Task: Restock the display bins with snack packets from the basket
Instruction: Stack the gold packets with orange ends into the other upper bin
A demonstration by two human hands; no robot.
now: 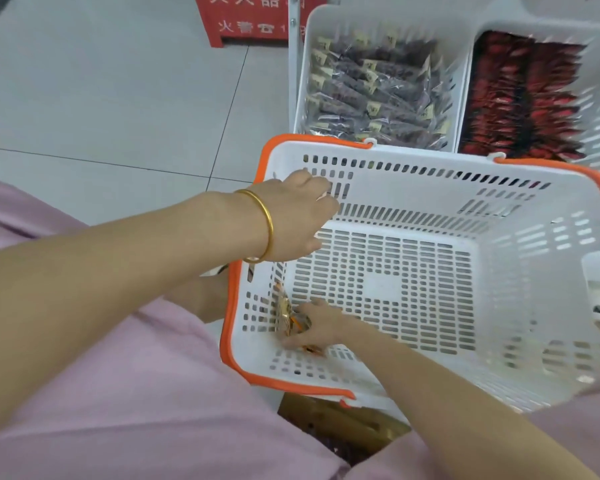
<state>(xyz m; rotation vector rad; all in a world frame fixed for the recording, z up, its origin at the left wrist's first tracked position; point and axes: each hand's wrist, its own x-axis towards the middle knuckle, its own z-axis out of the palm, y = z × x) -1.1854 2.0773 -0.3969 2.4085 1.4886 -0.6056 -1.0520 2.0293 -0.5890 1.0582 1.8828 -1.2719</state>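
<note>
Right hand (317, 329) curls its fingers round the last snack packets (291, 318) in the basket's (430, 154) near-left corner; gather them all before lifting. Left hand (293, 211) seemingly grips the basket's left wall, steadying it.

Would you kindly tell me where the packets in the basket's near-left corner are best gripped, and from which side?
Probably by their flat sides, coming from the middle of the basket: the packets stand on edge against its left wall, so only that side is free. The right hand grips them from there.
</note>
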